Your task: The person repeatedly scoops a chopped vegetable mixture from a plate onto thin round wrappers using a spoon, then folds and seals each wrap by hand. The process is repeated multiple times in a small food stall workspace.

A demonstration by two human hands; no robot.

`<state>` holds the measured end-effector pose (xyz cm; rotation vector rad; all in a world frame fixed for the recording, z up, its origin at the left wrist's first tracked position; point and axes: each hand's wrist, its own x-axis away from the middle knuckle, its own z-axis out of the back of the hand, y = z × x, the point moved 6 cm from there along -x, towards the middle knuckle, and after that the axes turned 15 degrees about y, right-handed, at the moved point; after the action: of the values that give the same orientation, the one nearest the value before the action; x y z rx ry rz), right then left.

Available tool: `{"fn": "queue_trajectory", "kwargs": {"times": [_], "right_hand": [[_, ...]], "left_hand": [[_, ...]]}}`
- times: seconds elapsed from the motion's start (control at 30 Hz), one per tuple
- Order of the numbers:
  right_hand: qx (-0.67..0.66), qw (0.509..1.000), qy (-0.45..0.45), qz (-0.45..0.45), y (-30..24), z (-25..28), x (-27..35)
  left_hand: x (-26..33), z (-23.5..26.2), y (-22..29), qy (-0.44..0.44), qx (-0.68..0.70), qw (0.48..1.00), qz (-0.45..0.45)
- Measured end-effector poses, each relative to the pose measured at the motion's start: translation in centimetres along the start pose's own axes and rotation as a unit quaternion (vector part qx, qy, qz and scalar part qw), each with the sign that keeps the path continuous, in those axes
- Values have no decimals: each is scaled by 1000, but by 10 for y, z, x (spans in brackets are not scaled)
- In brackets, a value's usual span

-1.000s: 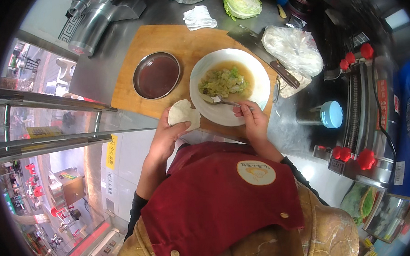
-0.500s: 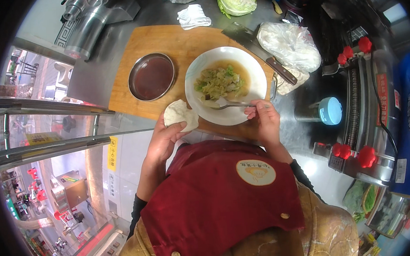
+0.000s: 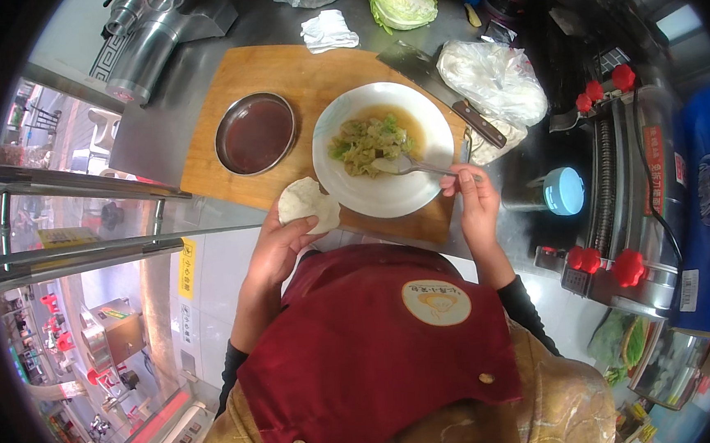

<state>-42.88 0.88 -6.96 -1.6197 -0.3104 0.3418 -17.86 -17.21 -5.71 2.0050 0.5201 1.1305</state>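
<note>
My left hand (image 3: 270, 248) is closed on a pale round flatbread (image 3: 308, 206), thumb on top, just left of the bowl's near rim. A small dark piece (image 3: 324, 188) shows at the bread's right edge. In my right hand (image 3: 471, 193) is a metal spoon (image 3: 423, 166), pinched by its handle end, its tip against the food. The wide white bowl (image 3: 349, 191) holds chopped cooked greens (image 3: 373, 144) in brown broth. Left of it on the wooden board (image 3: 209, 141) stands a round metal dish (image 3: 257, 134) of dark red liquid.
A cleaver (image 3: 476, 121) lies along the board's right side, beside a plastic bag (image 3: 493, 80) of white stuff. Farther back are a cabbage half (image 3: 402, 2) and a white cloth (image 3: 328, 31). A blue-lidded jar (image 3: 564, 191) and a roller machine (image 3: 608, 187) stand at right.
The spoon has drawn slightly right and up in the bowl, with my right hand moving right. A dark piece formerly among the greens is gone from there; one now shows at the bread's edge.
</note>
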Motion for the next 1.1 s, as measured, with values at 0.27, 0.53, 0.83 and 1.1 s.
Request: {"fn": "queue_trajectory", "kwargs": {"times": [0.27,0.53,0.83,1.1], "right_hand": [[22,999,12,38,-5,2,-4],[-11,999,35,-5,3,5,-10],[184,945,-28,267,-56,-23,4],[181,931,-123,290,-69,-43,6]], "left_hand": [[8,-2,2,0,-3,1000,3],[8,0,-2,-6,-6,1000,7],[6,0,-4,-13,-6,1000,14],[3,4,0,-7,-10,1000,2]]}}
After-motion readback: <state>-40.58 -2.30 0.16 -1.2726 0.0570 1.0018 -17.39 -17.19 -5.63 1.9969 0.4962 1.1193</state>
